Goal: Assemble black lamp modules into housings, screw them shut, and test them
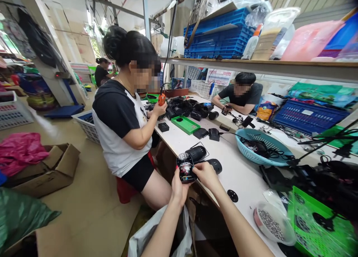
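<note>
an open black housing with wires showing inside sits in my left hand, held at the edge of the counter. my right hand has its fingertips close together at the housing's rim; i cannot tell whether they pinch anything. just beyond lie two black cylindrical housings; nearer me, a black perforated disc and a tub of small metal parts.
</note>
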A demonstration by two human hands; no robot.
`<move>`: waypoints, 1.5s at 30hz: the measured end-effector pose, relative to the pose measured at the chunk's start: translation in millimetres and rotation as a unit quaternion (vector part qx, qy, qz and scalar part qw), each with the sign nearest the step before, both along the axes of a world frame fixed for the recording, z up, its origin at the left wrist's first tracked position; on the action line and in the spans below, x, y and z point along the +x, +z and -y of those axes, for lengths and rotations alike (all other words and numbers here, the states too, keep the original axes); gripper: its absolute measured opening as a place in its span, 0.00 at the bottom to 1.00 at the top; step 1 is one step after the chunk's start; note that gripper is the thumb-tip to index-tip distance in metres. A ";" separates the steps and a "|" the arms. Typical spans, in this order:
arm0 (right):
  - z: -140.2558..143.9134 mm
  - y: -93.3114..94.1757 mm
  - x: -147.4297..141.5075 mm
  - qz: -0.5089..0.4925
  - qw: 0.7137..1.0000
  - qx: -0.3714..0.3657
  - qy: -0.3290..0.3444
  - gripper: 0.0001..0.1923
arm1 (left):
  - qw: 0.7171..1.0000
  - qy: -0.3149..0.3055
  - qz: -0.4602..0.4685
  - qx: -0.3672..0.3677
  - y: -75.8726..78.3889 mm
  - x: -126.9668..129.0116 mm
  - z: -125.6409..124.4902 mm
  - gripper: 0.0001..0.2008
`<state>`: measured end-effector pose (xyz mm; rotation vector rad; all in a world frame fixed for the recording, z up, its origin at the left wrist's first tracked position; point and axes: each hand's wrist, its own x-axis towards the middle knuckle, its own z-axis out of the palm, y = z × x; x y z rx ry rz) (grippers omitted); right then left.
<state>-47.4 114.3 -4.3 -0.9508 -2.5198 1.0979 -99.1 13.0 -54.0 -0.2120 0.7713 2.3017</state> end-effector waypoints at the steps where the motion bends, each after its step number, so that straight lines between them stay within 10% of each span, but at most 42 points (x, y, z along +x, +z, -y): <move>1: 0.9 0.2 -0.6 0.007 1.000 0.005 0.007 0.11 | 1.000 0.007 0.005 -0.004 -0.9 -0.4 -0.5 0.15; 38: 11.7 -9.0 5.9 -0.084 0.996 0.015 -0.006 0.15 | 0.999 -0.014 0.043 -0.025 12.2 2.2 3.5 0.12; 45: 30.2 -18.5 72.4 -0.185 0.977 -0.092 -0.043 0.28 | 0.994 -0.114 0.002 -0.003 34.7 22.1 38.6 0.23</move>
